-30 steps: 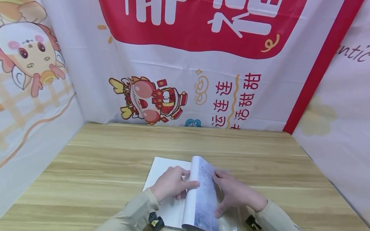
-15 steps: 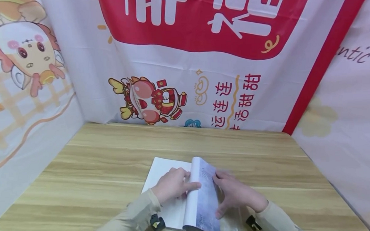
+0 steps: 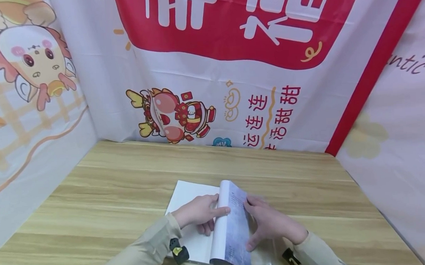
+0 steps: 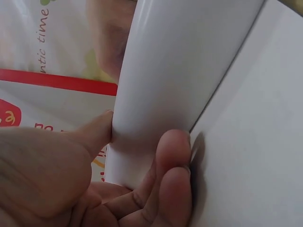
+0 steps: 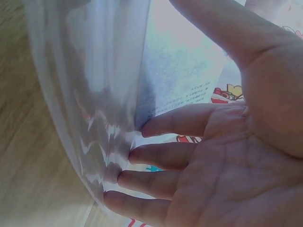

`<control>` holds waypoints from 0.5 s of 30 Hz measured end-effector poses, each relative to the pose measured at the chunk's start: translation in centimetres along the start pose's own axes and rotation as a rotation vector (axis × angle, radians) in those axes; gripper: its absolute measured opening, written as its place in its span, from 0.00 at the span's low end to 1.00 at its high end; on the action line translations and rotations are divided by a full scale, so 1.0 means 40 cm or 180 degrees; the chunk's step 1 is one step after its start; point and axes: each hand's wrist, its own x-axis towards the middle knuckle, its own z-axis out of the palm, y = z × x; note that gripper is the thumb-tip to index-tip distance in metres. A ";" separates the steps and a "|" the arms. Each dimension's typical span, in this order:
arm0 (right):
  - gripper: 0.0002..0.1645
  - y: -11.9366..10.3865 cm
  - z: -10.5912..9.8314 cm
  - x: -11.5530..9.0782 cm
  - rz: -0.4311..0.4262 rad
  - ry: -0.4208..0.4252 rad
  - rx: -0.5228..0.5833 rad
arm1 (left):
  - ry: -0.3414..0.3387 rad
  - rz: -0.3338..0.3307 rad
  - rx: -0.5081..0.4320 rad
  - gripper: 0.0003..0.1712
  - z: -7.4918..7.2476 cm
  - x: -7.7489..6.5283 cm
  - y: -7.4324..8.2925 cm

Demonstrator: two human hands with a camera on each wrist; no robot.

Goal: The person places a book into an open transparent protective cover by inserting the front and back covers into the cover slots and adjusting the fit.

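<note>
A book with a white inner side (image 3: 188, 193) lies on the table, its bluish printed cover (image 3: 236, 226) standing up in a curl near the middle. My left hand (image 3: 201, 212) grips the curl. Its thumb (image 4: 97, 130) presses one side, and bent fingertips (image 4: 174, 153) touch the base of the curl by the flat white side. On the right, my right hand (image 3: 269, 221) holds its fingers (image 5: 175, 122) nearly straight and spread, touching a clear plastic sheet (image 5: 90, 85) beside the printed cover. The left index fingertip is partly hidden behind the curl.
The wood-grain table (image 3: 122, 180) extends around the book. Behind it hangs a white and red printed cloth (image 3: 213, 65), with further printed cloths at the left and right sides. Both wrists wear black mounts (image 3: 178, 251).
My left hand has shifted slightly, and its bent lower fingers show again on the white side after being tucked out of sight half a second ago. My right hand and the book barely move.
</note>
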 end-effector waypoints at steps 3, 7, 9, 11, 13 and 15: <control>0.77 -0.001 0.002 0.002 0.0014 0.0003 0.0006 | 0.0012 -0.0020 0.0017 0.45 0.001 -0.001 -0.002; 0.77 -0.001 0.004 0.003 0.0012 0.0044 0.0009 | 0.0026 -0.0031 0.0069 0.47 0.002 -0.002 -0.002; 0.76 -0.001 0.005 0.004 -0.0002 0.0065 0.0001 | 0.0042 -0.0032 0.0090 0.47 0.003 -0.002 -0.002; 0.76 -0.002 0.005 0.005 -0.0007 0.0075 -0.0004 | 0.0058 -0.0020 0.0111 0.46 0.005 -0.004 -0.001; 0.76 -0.004 0.004 0.006 0.0001 0.0079 -0.0016 | 0.0088 -0.0003 0.0148 0.44 0.007 -0.004 -0.001; 0.76 -0.005 0.003 0.006 0.0026 0.0073 -0.0017 | 0.0121 0.0014 0.0206 0.43 0.010 -0.005 -0.001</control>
